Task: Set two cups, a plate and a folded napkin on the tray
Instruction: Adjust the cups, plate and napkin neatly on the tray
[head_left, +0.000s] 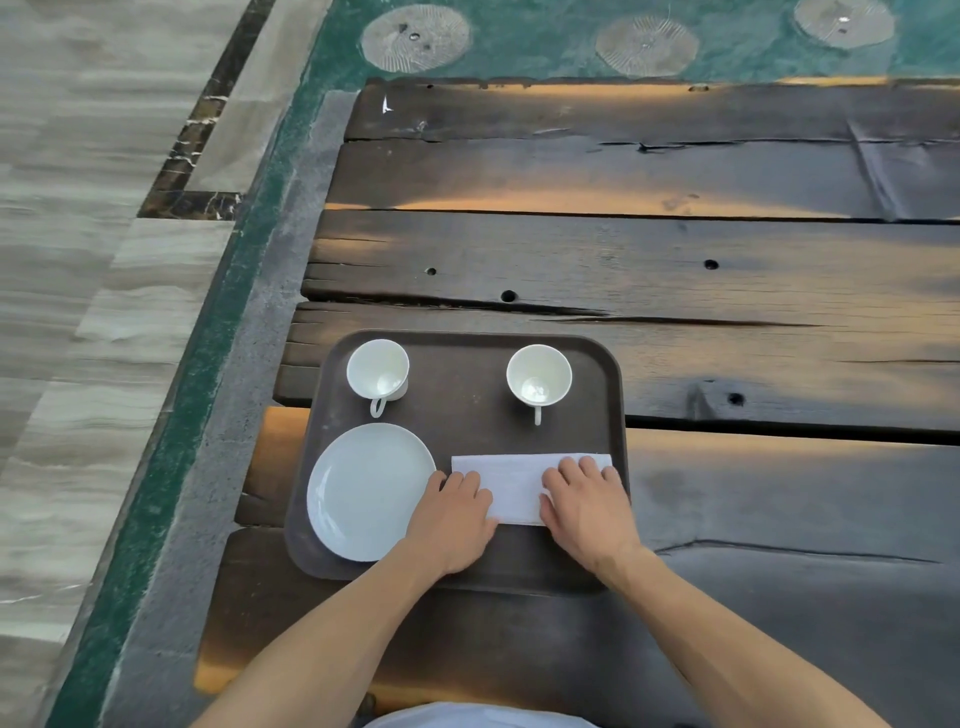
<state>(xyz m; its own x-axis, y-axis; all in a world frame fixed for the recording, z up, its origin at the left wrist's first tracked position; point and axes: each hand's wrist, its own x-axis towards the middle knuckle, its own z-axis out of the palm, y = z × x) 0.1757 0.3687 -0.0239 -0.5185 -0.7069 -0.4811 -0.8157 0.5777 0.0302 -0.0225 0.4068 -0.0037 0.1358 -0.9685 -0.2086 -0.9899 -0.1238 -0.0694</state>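
All four items sit on the tray (467, 566), which rests at the near left corner of the dark plank tabletop (675, 249). Left cup (378, 370) and right cup (539, 380) stand upright at the far side, well apart, handles toward the person. Plate (363, 488) is near left, its edge just beside the napkin (511, 486).

Left hand (452, 519) lies flat on the napkin's left end, right hand (589, 512) on its right end. Fingers (582, 470) are extended and pressed down, palm-flat, not pinching or gripping anything. Looks like smoothing or squaring the fold.

Handling, my read:
- Napkin: light, soft, no stiffness. It will likely slide or unfold if dragged by one end. Press flat with both hands, or pinch the folded edge to shift it.
- Cups: probably thin glazed china, fragile, slick. Take by the handle or around the bowl.
- Plate: rigid, smooth, chips easily. Lift at the rim with a thumb on top.
- Tray: take both short sides and keep it level, or the cups may skate.

Task looks essentially done.
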